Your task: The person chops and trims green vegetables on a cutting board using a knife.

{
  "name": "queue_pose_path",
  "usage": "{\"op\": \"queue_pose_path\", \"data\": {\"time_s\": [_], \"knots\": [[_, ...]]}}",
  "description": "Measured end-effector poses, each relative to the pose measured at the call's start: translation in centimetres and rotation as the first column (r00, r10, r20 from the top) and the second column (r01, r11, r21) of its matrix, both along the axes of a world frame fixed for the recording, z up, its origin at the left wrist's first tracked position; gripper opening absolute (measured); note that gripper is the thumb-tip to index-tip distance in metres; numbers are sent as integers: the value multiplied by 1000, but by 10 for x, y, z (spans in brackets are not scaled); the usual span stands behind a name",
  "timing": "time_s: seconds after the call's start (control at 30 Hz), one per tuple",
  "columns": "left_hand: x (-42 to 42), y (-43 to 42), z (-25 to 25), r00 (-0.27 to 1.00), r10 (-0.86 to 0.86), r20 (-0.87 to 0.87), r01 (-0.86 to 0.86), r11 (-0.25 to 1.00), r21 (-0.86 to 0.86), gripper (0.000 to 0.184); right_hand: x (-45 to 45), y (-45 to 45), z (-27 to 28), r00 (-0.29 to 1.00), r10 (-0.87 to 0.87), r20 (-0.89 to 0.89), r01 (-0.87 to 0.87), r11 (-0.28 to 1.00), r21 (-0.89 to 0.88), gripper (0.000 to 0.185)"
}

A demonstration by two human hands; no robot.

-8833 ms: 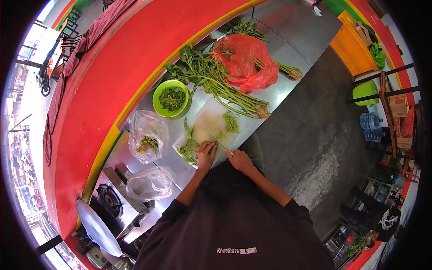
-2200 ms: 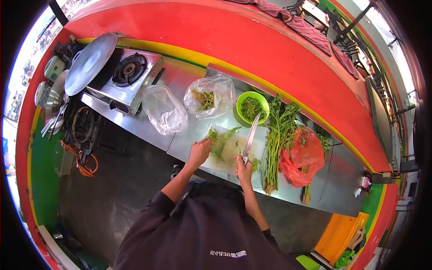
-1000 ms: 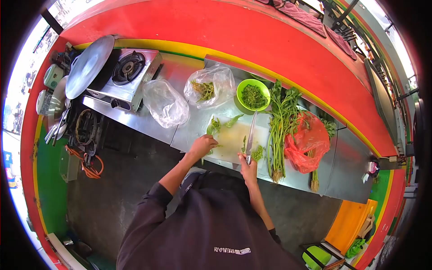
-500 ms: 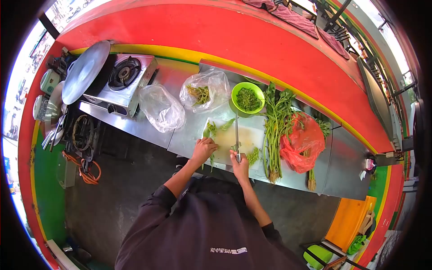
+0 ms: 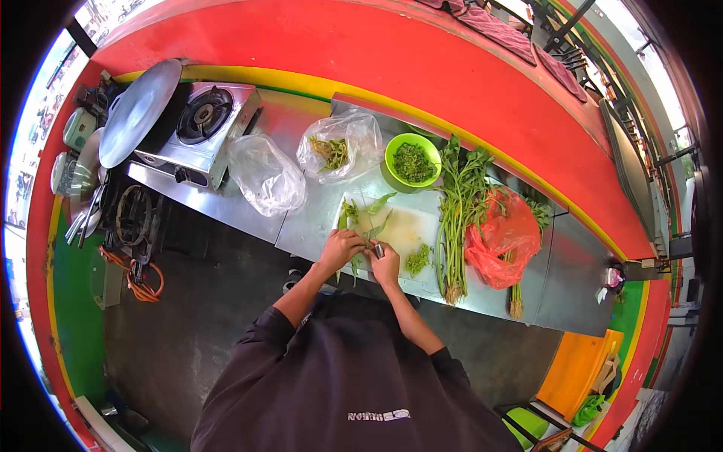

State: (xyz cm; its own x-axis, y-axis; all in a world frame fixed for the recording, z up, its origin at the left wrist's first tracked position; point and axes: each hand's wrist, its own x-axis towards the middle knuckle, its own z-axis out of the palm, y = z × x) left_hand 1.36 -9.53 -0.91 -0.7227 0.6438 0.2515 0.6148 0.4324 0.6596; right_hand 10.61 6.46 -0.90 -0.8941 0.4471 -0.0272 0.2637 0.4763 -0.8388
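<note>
Head view, a little below the centre of the frame: sprigs [image 5: 377, 228] at the left side of the white board [image 5: 408, 218], partly spread across it, partly draped over its near edge. Left hand [image 5: 344, 246] narrow, with fingertips curled down onto the sprigs; right hand [image 5: 385, 264] just beside it, wrapped around the knife [image 5: 379, 251], with only the handle end plain to see and the blade impossible to make out. Between the two hands, a bit of stem, seemingly pinned by the left.

Cut already: a small pale-green pile [image 5: 418, 260] at the right side of the board, apart from the sprigs, and a darker heap of chopped leaf [image 5: 413, 163] in the green bowl [image 5: 390, 167] above the board. Uncut as yet: the sprigs by the hands, a long bunch [image 5: 456, 218] with roots on, immediately right of the board, and more stalks [image 5: 515, 301] poking out from under the red bag [image 5: 501, 248]. Judging from these amounts, well begun, but with the larger share left.

Farther out on the steel surface [image 5: 312, 215]: a clear bag [image 5: 365, 135] of scraps [image 5: 330, 153], perhaps trimmings, at upper centre; another bag [image 5: 267, 173] to its left; beyond, towards the upper left, a stove [image 5: 203, 120], well apart from both hands.
</note>
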Motion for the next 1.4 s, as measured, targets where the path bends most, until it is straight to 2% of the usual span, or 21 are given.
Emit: {"op": "queue_pose_path", "data": {"time_s": [0.27, 0.37, 0.57, 0.6, 0.63, 0.7, 0.77, 0.8, 0.83, 0.9, 0.97, 1.1, 1.23, 1.3, 1.37, 1.4], "knots": [[-6, -10, -3, 988, -68, 139, 53, 993, 105, 11, 4, 16, -5, 998, -46, 30, 53, 959, -279, 29], [-5, -12, -5, 983, -63, 172, 48, 995, 90, 11, 4, 19, -7, 999, -38, 7, 38, 915, -401, 31], [1, -3, 0, 997, 13, 82, -9, 999, -46, 13, 3, 21, -5, 995, -81, 56, 97, 876, -473, 31], [1, -1, 2, 998, 0, 65, 3, 999, -54, 13, 1, 21, -3, 997, -65, 43, 77, 901, -427, 31], [2, -1, 4, 998, 13, 62, -8, 997, -81, 13, 3, 22, 0, 988, -78, 130, 130, 877, -462, 32], [1, 0, 6, 999, 11, 36, -8, 996, -87, 13, 0, 20, 0, 990, -84, 115, 126, 892, -434, 33], [1, -1, 8, 999, 4, 46, 1, 993, -115, 13, -1, 19, -4, 991, -92, 101, 129, 865, -484, 33], [2, -1, 7, 999, 10, 32, -6, 995, -98, 13, 0, 18, -2, 990, -84, 111, 121, 909, -399, 32], [2, -2, 6, 1000, -3, 26, 5, 996, -93, 14, -1, 16, -3, 989, -90, 114, 128, 906, -402, 30], [3, -4, 7, 999, -12, 37, 16, 996, -89, 15, -4, 14, -2, 999, -33, 6, 33, 940, -340, 31], [4, -6, 10, 1000, -19, 21, 21, 995, -100, 15, -5, 12, 1, 1000, -28, 3, 27, 942, -335, 29], [2, -7, 1, 998, -25, 52, 28, 998, -62, 17, -6, 7, 13, 996, 25, 91, -17, 997, -79, 24], [5, -12, 6, 999, -16, 48, 18, 999, -40, 21, -9, 1, 6, 999, -13, 50, 17, 997, -81, 19], [9, -15, 12, 999, 16, 35, -17, 1000, 27, 21, -9, 0, 1, 1000, 0, 15, -1, 1000, 29, 19], [9, -18, 16, 998, 14, 53, -16, 999, 49, 25, -10, 2, -1, 997, -18, 76, 21, 999, -36, 20], [9, -18, 16, 992, 110, 66, -115, 990, 81, 26, -10, 2, 0, 997, -8, 83, 8, 1000, 2, 22]]}}
